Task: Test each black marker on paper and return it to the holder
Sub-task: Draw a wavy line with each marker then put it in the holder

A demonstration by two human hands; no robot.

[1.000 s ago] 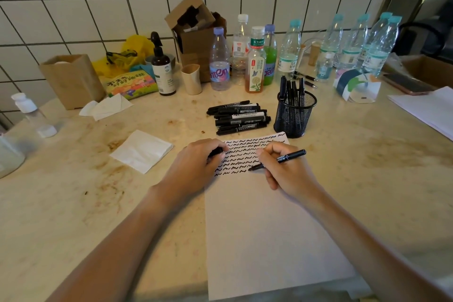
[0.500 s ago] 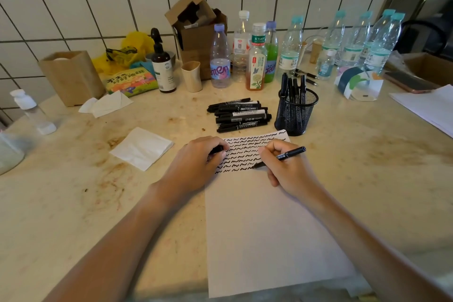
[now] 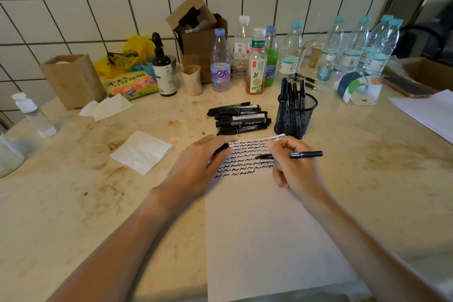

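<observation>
Since a second ago the marker [image 3: 291, 155] has climbed from the lowest squiggle row to a higher one. Slim and black, it lies nearly level, tip on the paper [image 3: 269, 228]. The right hand [image 3: 295, 167] pinches it; the left hand [image 3: 203, 162] curls around a black cap, resting on the paper's edge.

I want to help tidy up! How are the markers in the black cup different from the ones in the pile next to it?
The markers in the mesh holder stand upright, tips poking above its rim; the pile of markers lies flat on the table. The holder's markers are contained and look slim; the pile is loose, stacked sideways, with white labels showing. Both groups are black and capped, as far as can be seen.
</observation>
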